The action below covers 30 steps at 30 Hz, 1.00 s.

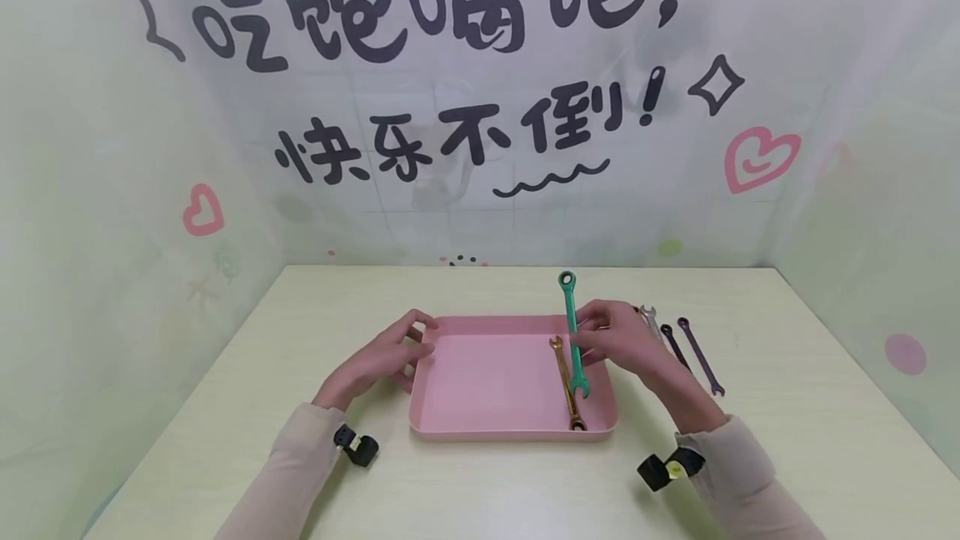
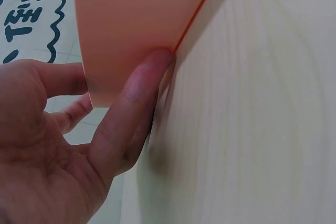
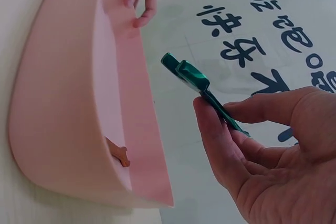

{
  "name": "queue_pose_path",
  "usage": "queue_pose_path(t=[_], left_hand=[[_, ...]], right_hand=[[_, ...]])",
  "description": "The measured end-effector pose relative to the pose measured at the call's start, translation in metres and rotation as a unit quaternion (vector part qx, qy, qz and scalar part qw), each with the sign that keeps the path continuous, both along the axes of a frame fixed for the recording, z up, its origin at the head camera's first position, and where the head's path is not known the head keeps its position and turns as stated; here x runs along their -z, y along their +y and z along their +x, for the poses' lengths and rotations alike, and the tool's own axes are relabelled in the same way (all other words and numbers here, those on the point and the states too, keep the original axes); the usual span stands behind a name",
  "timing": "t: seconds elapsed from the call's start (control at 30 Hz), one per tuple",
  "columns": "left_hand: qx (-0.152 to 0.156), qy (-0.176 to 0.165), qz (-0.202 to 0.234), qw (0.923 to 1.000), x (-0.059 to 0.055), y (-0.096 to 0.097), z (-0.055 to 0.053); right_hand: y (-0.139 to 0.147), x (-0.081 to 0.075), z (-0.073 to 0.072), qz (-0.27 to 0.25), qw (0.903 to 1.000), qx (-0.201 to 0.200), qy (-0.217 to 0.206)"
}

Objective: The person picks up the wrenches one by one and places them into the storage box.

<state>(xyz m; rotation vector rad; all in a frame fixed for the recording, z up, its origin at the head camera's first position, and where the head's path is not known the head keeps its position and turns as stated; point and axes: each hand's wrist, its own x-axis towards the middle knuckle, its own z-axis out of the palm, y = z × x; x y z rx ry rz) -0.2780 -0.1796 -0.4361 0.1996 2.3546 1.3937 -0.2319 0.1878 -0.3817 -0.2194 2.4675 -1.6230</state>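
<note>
A green combination wrench (image 1: 573,315) is pinched between the thumb and fingers of my right hand (image 1: 618,338), above the right side of a pink tray (image 1: 487,386). Its ring end points up and its open end down in the head view. Under it a gold combination wrench (image 1: 563,367) lies in the tray; its open end (image 3: 124,156) shows past the wall in the right wrist view. My left hand (image 1: 381,355) holds the tray's left side near the far corner, with the thumb (image 2: 142,85) on the outer wall and fingers at the rim.
Right of the tray, a silver wrench (image 1: 650,317), a black wrench (image 1: 674,346) and a purple wrench (image 1: 701,357) lie on the pale wooden table (image 1: 360,490), partly behind my right hand and wrist. A printed curtain (image 1: 525,223) hangs behind the table.
</note>
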Motion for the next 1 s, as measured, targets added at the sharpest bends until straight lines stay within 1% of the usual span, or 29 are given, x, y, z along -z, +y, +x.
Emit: queue_pose_path(t=[0.3, 0.47, 0.6, 0.7, 0.77, 0.9, 1.0], left_hand=[[0.005, 0.003, 0.001, 1.0, 0.002, -0.002, -0.002], [0.003, 0.001, 0.002, 1.0, 0.002, -0.002, -0.001], [0.002, 0.002, 0.0, 1.0, 0.001, -0.001, -0.001], [0.003, 0.002, -0.001, 1.0, 0.001, -0.001, -0.001], [0.003, 0.002, 0.0, 1.0, 0.001, -0.001, 0.0], [0.003, 0.002, 0.001, 1.0, 0.001, -0.001, 0.0], [0.004, 0.001, 0.001, 1.0, 0.001, -0.001, -0.001]], right_hand=[[-0.018, 0.012, -0.001, 0.01, 0.9998, 0.001, -0.019], [-0.024, 0.021, 0.002, 0.015, 0.9998, -0.012, -0.005], [-0.027, 0.029, 0.002, 0.019, 0.9992, -0.033, 0.014], [-0.03, 0.034, 0.002, 0.026, 0.9984, -0.046, 0.021], [-0.032, 0.037, 0.002, 0.03, 0.9985, -0.043, 0.015], [-0.036, 0.041, 0.003, 0.043, 0.9987, -0.027, -0.006], [-0.038, 0.043, 0.004, 0.053, 0.9984, -0.015, -0.014]])
